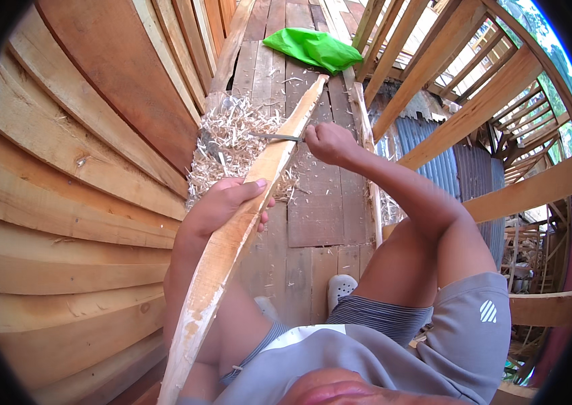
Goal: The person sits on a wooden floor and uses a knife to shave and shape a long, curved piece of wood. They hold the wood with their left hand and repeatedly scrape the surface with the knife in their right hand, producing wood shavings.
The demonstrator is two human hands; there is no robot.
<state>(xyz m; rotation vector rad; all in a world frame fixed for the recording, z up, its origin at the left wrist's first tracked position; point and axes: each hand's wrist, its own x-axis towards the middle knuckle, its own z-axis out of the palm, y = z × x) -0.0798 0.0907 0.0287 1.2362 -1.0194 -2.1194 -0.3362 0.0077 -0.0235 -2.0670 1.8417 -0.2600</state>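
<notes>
A long pale wooden plank [232,229], its surface partly shaved, slants from my lap up toward the far floor. My left hand [225,202] is wrapped around its middle, thumb on top. In a fist, my right hand [331,144] grips a knife [276,137] whose blade lies across the plank, farther up than my left hand. The knife's handle is hidden inside the fist. Curled wood shavings [232,135] are heaped on the floor to the left of the blade.
A bright green sack or sheet [314,48] lies beyond the plank's far end. A wall of wooden boards [70,196] runs along my left. Slatted wooden railing [481,108] stands on the right, with corrugated metal sheets [427,145] behind it. The floor is dark planks [315,216].
</notes>
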